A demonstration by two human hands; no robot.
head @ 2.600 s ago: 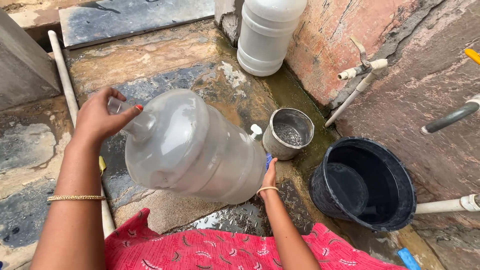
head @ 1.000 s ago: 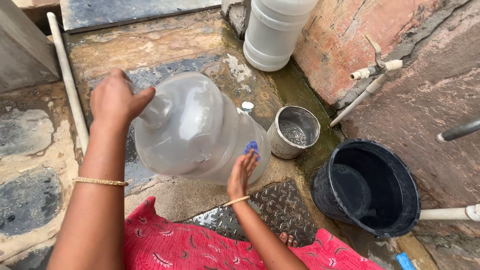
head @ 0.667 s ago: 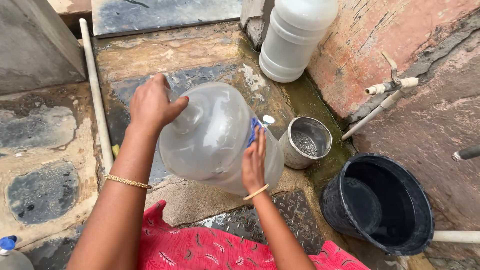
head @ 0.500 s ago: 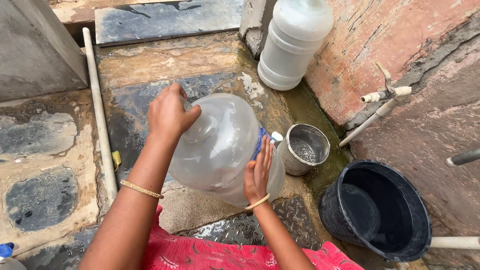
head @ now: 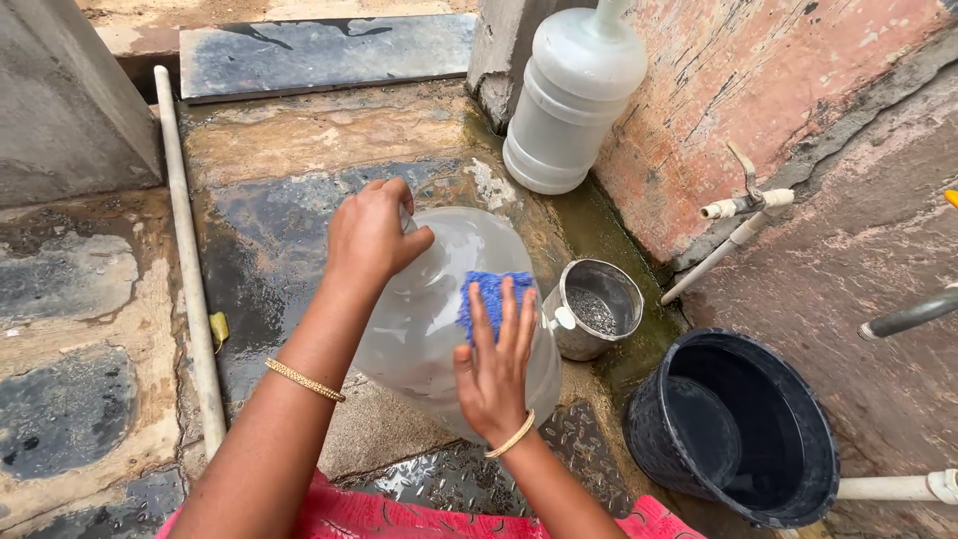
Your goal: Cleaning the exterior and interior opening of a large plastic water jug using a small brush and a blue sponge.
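Your left hand [head: 369,235] grips the neck of a clear jug [head: 439,309], tilted over wet stone floor [head: 269,230]. Your right hand [head: 496,364] presses a blue sponge [head: 489,292] flat against its side. Beside it: steel pot [head: 597,309], black bucket [head: 738,429], white jug [head: 574,95] at the wall.

Floor: wet stone slabs [head: 299,150], patchy.
On it: clear jug [head: 439,329], white jug [head: 574,95], steel pot [head: 594,319], black bucket [head: 738,429], white pipe [head: 185,260].

open wet floor left of the clear jug [head: 439,309], right side crowded by steel pot [head: 596,319], black bucket [head: 738,429], wall pipes [head: 733,235]
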